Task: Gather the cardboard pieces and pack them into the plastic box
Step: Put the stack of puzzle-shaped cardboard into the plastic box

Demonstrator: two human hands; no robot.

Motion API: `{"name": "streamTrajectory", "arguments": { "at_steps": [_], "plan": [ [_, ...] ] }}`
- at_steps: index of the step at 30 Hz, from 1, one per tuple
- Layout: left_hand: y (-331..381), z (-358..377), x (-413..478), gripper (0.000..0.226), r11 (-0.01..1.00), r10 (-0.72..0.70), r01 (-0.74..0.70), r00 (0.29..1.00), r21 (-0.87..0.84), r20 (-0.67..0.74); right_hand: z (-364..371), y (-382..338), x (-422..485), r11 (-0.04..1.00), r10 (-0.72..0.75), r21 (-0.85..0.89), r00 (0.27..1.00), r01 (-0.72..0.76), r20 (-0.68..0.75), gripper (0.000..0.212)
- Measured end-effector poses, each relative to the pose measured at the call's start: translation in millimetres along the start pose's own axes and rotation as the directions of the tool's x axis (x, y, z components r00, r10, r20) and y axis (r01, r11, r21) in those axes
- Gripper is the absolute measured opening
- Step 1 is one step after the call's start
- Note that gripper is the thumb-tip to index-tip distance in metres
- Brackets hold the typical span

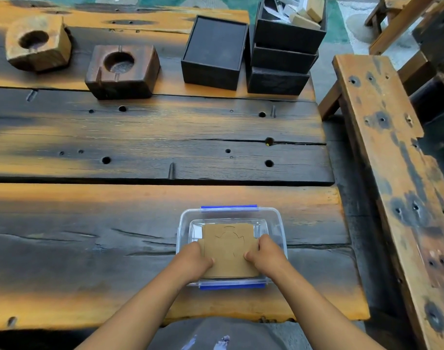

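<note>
Now both hands press on the cardboard [228, 248]: the left hand [194, 260] grips its left edge, the right hand [265, 253] its right edge, fingers curled over the sheet. It lies tilted across the box [279, 223], near end riding on the near rim. It looks light, stiff but bendable, so holding opposite edges suits. The box sits on the worktop [89, 248] at its near edge.

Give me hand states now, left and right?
Left hand: closed on the left edge of the cardboard piece, over the plastic box.
Right hand: closed on its right edge.
</note>
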State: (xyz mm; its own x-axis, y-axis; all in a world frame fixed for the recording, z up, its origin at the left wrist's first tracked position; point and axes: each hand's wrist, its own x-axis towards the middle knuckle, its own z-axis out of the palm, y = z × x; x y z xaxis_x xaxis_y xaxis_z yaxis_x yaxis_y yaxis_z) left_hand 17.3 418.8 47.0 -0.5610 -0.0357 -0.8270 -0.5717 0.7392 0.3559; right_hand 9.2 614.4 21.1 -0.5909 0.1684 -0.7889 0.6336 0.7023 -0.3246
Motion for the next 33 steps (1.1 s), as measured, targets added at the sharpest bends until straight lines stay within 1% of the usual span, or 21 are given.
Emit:
{"name": "streamTrajectory", "arguments": {
  "at_steps": [3,6,10,13,16,19,22,25,28,30,33],
  "plan": [
    [-0.8,2.1,0.8,0.036,1.0,-0.017,0.018,1.0,-0.012,0.016,1.9,0.4,2.1,1.0,0.001,-0.007,1.0,-0.001,0.007,0.033],
    [-1.3,4.7,0.9,0.032,1.0,-0.016,0.015,1.0,0.015,0.026,2.4,1.0,4.7,1.0,0.011,-0.022,1.0,-0.011,0.01,0.03],
    [-1.7,7.2,1.7,0.031,1.0,-0.027,0.028,0.999,-0.012,0.043,1.9,4.4,7.0,0.996,0.01,-0.084,1.0,-0.01,-0.007,0.03],
    [-2.1,9.1,3.1,0.027,0.993,-0.04,0.043,0.999,-0.11,0.038,1.7,5.0,6.8,0.995,0.006,-0.095,1.0,-0.007,-0.008,0.033],
    [-0.9,11.8,3.8,0.027,0.97,-0.062,0.067,0.998,-0.235,0.025,2.1,4.8,5.0,0.999,0.01,-0.04,1.0,-0.011,-0.007,0.034],
    [-1.1,16.0,2.8,0.025,0.914,-0.107,0.104,0.994,-0.392,0.016,3.3,4.3,3.1,1.0,0.022,0.022,1.0,-0.022,0.01,0.036],
    [-1.5,23.5,1.2,0.026,0.867,-0.125,0.112,0.992,-0.486,0.006,4.1,4.7,1.8,0.999,0.014,0.033,1.0,-0.015,0.023,0.032],
    [-0.5,29.6,-0.8,0.029,0.833,-0.137,0.118,0.991,-0.541,0.005,4.9,4.7,1.2,0.999,-0.006,0.041,0.999,0.005,0.037,0.036],
    [-0.1,29.3,-1.1,0.035,0.809,-0.141,0.14,0.989,-0.571,0.043,4.8,4.7,0.0,0.997,-0.011,0.075,0.999,0.007,0.046,0.04],
    [-0.6,27.1,-0.9,0.036,0.801,-0.14,0.147,0.989,-0.58,0.057,5.8,5.9,-0.9,0.997,-0.018,0.082,0.999,0.014,0.047,0.038],
    [-1.4,25.6,-0.9,0.032,0.817,-0.138,0.144,0.989,-0.558,0.054,7.6,7.3,-2.1,0.996,-0.033,0.083,0.999,0.029,0.041,0.033]
  ]
}}
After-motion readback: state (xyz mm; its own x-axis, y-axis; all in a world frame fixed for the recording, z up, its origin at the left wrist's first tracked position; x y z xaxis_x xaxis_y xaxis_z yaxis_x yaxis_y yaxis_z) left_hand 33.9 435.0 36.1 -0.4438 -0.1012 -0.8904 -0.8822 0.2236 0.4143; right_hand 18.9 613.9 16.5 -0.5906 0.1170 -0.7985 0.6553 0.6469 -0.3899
